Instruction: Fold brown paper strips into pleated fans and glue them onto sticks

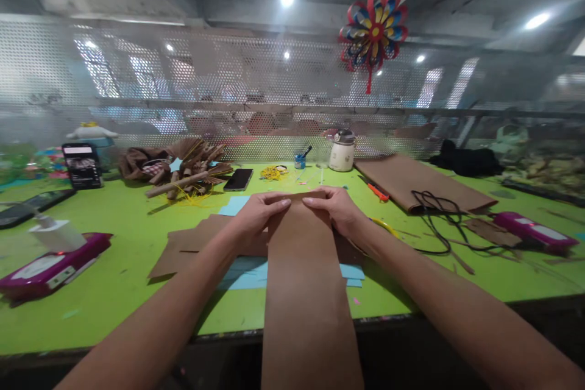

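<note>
Paper strip point(304, 286), long axis straight ahead

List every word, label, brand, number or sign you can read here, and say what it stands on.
No text can be read.
Upright phone, lit screen: contents too small and blurred to read.
Small blue jar: marks too small to read.
Cream bottle: faint marks, too blurred to tell if they are letters.
Brown paper strip, held by left hand and right hand: no writing shows.
</note>
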`<move>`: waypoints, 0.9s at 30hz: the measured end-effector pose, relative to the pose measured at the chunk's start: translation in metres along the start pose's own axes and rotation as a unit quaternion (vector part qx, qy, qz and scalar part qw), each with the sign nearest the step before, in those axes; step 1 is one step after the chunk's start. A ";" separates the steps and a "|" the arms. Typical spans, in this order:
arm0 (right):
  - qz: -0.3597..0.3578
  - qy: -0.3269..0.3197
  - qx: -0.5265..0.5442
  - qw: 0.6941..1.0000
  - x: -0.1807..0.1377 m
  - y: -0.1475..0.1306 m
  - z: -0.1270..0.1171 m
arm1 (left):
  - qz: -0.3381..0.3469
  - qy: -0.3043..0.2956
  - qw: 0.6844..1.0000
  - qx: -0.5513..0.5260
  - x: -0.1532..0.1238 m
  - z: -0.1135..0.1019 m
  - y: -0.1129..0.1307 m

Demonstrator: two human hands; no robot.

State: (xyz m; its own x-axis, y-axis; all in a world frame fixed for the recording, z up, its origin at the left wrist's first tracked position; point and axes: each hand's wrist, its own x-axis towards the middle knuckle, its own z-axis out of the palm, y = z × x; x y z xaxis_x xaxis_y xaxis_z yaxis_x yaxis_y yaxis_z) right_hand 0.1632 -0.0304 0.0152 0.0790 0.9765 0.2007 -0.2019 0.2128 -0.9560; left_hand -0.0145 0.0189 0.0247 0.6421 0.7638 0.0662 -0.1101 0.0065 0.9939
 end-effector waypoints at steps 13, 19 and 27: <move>0.016 -0.006 0.031 0.999 0.003 -0.002 -0.004 | 0.004 -0.023 1.000 0.004 -0.001 -0.004 0.004; -0.002 -0.025 0.005 1.000 0.000 -0.011 -0.005 | 0.029 -0.011 0.999 0.026 -0.003 -0.003 0.007; -0.143 -0.040 -0.185 0.972 -0.001 -0.014 -0.011 | 0.015 0.006 1.000 0.006 -0.001 -0.007 0.016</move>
State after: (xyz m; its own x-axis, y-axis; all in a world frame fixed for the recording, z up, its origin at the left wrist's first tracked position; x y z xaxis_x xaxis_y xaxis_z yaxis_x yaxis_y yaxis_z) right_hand 0.1765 -0.0352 0.0258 0.0020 0.8823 0.4706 0.1823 0.4624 -0.8677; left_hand -0.0224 0.0225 0.0402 0.6290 0.7715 0.0953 -0.1206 -0.0243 0.9924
